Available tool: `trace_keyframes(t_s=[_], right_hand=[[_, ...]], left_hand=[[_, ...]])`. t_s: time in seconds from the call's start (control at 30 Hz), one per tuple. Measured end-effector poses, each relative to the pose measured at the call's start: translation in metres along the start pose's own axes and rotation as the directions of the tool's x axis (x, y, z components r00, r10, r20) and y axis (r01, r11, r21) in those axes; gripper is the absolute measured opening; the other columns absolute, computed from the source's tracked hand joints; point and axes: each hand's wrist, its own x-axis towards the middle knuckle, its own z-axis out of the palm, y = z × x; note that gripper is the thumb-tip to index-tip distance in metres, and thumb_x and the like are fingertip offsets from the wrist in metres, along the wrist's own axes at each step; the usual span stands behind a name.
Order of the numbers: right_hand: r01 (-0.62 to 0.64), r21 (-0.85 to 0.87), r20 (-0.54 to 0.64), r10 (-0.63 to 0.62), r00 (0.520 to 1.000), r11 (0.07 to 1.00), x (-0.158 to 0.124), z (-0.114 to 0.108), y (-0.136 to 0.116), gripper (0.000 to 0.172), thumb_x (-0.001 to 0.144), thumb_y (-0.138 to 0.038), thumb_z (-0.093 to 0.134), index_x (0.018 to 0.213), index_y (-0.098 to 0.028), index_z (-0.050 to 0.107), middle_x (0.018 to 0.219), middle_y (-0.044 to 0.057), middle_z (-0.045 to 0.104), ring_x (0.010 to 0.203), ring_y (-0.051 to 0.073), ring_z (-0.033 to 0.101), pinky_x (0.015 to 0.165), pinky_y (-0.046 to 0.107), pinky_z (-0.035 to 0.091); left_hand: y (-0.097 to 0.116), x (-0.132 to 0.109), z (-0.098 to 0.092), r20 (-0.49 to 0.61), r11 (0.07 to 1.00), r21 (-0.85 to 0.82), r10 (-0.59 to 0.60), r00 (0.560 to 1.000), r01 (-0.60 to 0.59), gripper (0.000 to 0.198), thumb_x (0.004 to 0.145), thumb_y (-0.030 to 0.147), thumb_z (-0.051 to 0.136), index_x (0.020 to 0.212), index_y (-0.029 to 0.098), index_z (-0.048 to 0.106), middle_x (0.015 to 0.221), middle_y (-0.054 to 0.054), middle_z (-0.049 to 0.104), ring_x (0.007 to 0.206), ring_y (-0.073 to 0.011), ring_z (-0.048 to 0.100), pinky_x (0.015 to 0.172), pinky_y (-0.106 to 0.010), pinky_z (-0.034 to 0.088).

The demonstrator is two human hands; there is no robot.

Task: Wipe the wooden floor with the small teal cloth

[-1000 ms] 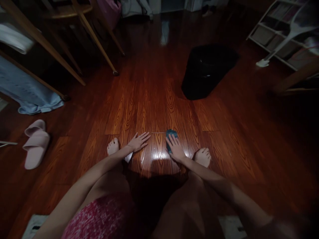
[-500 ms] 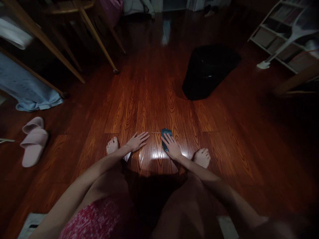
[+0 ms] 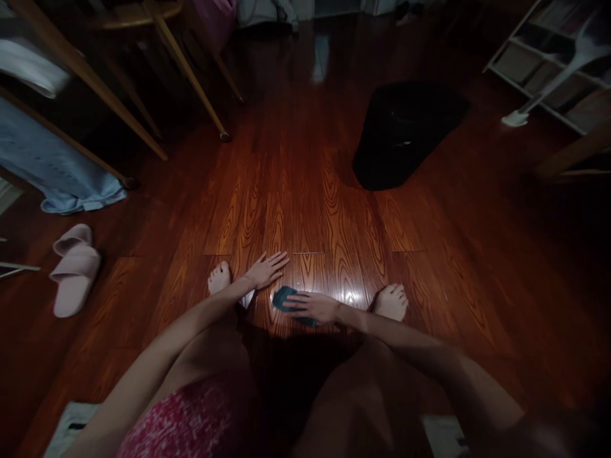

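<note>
My right hand (image 3: 321, 307) lies over a dark teal cloth (image 3: 285, 296) on the wooden floor (image 3: 305, 216), its fingers stretched across the cloth and pointing left. Part of the cloth is hidden under the palm and fingers; its left end and lower edge show. Just to the left and slightly farther forward, my left hand (image 3: 265, 270) rests flat on the floor with fingers spread and nothing in it. Both hands are between my bare feet, apart from each other.
Ahead to the right stands a black bin-like object (image 3: 405, 137). Pink slippers (image 3: 76, 273) lie at the left, near hanging light-blue fabric (image 3: 81, 172) and wooden chair legs (image 3: 195, 83). A white shelf (image 3: 534, 76) stands far right.
My right hand has dragged the cloth back toward me and to the left, turning so its fingers point left. My left hand has stayed in place on the floor.
</note>
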Motion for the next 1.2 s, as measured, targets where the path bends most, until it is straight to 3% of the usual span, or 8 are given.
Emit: trace_keyframes(t_s=[0.17, 0.3, 0.37, 0.53, 0.67, 0.97, 1.03, 1.2], right_hand=[[-0.607, -0.023, -0.219, 0.589, 0.778, 0.794, -0.028, -0.021, 0.017, 0.095, 0.081, -0.019, 0.065, 0.164, -0.02, 0.02, 0.171, 0.012, 0.016, 0.158, 0.029, 0.007, 0.126, 0.053, 0.015], [-0.778, 0.027, -0.305, 0.746, 0.592, 0.628, -0.048, -0.026, 0.018, 0.095, 0.082, -0.015, 0.062, 0.165, -0.019, 0.017, 0.172, 0.012, 0.012, 0.158, 0.029, 0.003, 0.126, 0.054, 0.015], [-0.759, 0.022, -0.282, 0.733, 0.619, 0.65, -0.049, -0.024, 0.014, 0.091, 0.083, -0.016, 0.062, 0.164, -0.017, 0.02, 0.172, 0.013, 0.013, 0.158, 0.03, 0.003, 0.126, 0.055, 0.013], [-0.295, 0.002, 0.0, 0.295, 0.955, 0.955, -0.028, -0.019, 0.004, 0.094, 0.075, -0.018, 0.07, 0.161, -0.023, 0.032, 0.17, 0.009, 0.023, 0.158, 0.026, 0.01, 0.127, 0.048, 0.01], [-0.299, 0.0, -0.025, 0.299, 0.954, 0.954, -0.02, -0.025, 0.012, 0.088, 0.078, -0.017, 0.067, 0.16, -0.023, 0.034, 0.17, 0.007, 0.024, 0.158, 0.024, 0.012, 0.127, 0.046, 0.013], [-0.912, 0.115, -0.452, 0.838, 0.305, 0.394, -0.074, -0.014, 0.035, 0.092, 0.092, -0.02, 0.051, 0.165, -0.02, -0.004, 0.172, 0.01, -0.005, 0.158, 0.036, 0.001, 0.123, 0.065, 0.014], [-0.878, 0.09, -0.425, 0.815, 0.393, 0.47, -0.07, -0.012, 0.028, 0.084, 0.095, -0.023, 0.049, 0.166, -0.02, 0.004, 0.172, 0.011, 0.002, 0.158, 0.034, 0.003, 0.124, 0.063, 0.014], [-0.464, -0.015, -0.119, 0.459, 0.88, 0.886, -0.037, -0.019, 0.01, 0.087, 0.084, -0.02, 0.065, 0.163, -0.024, 0.027, 0.171, 0.008, 0.021, 0.158, 0.025, 0.009, 0.126, 0.05, 0.014]], left_hand=[[-0.001, 0.001, 0.002, -0.01, 1.0, -0.018, -0.003, 1.0, 0.002, 0.058, 0.11, 0.049, 0.024, 0.165, 0.031, 0.019, 0.17, -0.004, 0.021, 0.157, -0.0227, 0.018, 0.125, -0.053, 0.013], [-0.002, 0.001, 0.004, -0.011, 1.0, -0.012, -0.002, 1.0, 0.001, 0.058, 0.11, 0.048, 0.025, 0.165, 0.031, 0.02, 0.17, -0.003, 0.022, 0.157, -0.0229, 0.019, 0.125, -0.053, 0.013], [-0.003, 0.001, 0.004, -0.01, 1.0, -0.008, 0.002, 1.0, -0.002, 0.058, 0.11, 0.048, 0.025, 0.165, 0.031, 0.02, 0.17, -0.003, 0.022, 0.157, -0.0228, 0.019, 0.125, -0.053, 0.013], [-0.002, -0.001, 0.001, -0.019, 1.0, 0.0, 0.013, 1.0, -0.013, 0.058, 0.11, 0.049, 0.025, 0.165, 0.031, 0.019, 0.17, -0.004, 0.022, 0.157, -0.0217, 0.018, 0.126, -0.051, 0.013], [0.0, -0.001, -0.001, -0.004, 1.0, -0.012, 0.0, 1.0, 0.0, 0.058, 0.11, 0.049, 0.023, 0.165, 0.03, 0.02, 0.17, -0.004, 0.022, 0.157, -0.0227, 0.018, 0.125, -0.053, 0.013], [-0.004, 0.0, 0.004, -0.013, 1.0, -0.013, 0.006, 1.0, -0.006, 0.058, 0.11, 0.048, 0.025, 0.165, 0.033, 0.015, 0.17, -0.002, 0.02, 0.157, -0.0228, 0.018, 0.126, -0.051, 0.012], [-0.004, 0.0, 0.004, -0.004, 1.0, -0.006, 0.003, 1.0, -0.003, 0.058, 0.11, 0.048, 0.025, 0.165, 0.033, 0.015, 0.17, -0.002, 0.02, 0.157, -0.023, 0.018, 0.126, -0.051, 0.013], [-0.001, -0.001, -0.001, 0.01, 1.0, -0.002, -0.008, 1.0, 0.008, 0.058, 0.11, 0.048, 0.025, 0.165, 0.031, 0.018, 0.17, -0.003, 0.02, 0.157, -0.0227, 0.018, 0.125, -0.052, 0.013]])
